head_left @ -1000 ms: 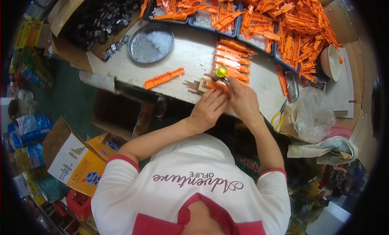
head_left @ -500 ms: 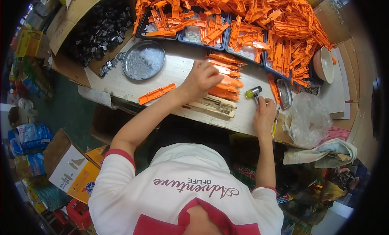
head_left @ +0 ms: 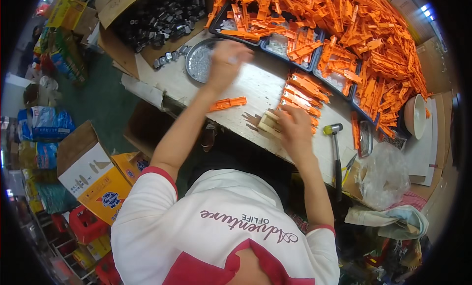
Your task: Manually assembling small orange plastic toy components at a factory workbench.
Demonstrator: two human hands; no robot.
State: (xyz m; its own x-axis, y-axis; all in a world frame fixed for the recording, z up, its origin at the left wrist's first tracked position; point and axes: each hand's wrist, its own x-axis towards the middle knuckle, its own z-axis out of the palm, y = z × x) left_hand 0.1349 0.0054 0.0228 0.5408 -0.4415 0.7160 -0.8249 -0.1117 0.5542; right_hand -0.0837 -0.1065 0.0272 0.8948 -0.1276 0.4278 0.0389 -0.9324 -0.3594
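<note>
My left hand (head_left: 228, 64), smeared by motion, is over the right side of a round metal tray (head_left: 196, 71) holding small shiny and whitish pieces. Whether it holds anything is unclear. My right hand (head_left: 296, 130) has its fingers bent over a cream-coloured block (head_left: 269, 124) at the table's near edge, hiding its right end. Several orange plastic parts (head_left: 301, 94) lie in a row just beyond that hand. A single orange part (head_left: 227, 103) rests below my left wrist. To the right of my right hand lies a hammer (head_left: 336, 150) with a yellow-and-black head.
Dark trays (head_left: 314, 64) with orange and white parts stand along the back, under a large orange heap (head_left: 364, 29). A carton of black and metal pieces (head_left: 162, 19) is at the far left. Pliers (head_left: 348, 169), a plastic bag (head_left: 386, 174) and a bowl (head_left: 415, 116) are on the right.
My left hand has moved from the orange row toward the metal tray. My right hand has let go of the hammer and moved left onto the cream-coloured block. The view has shifted.
</note>
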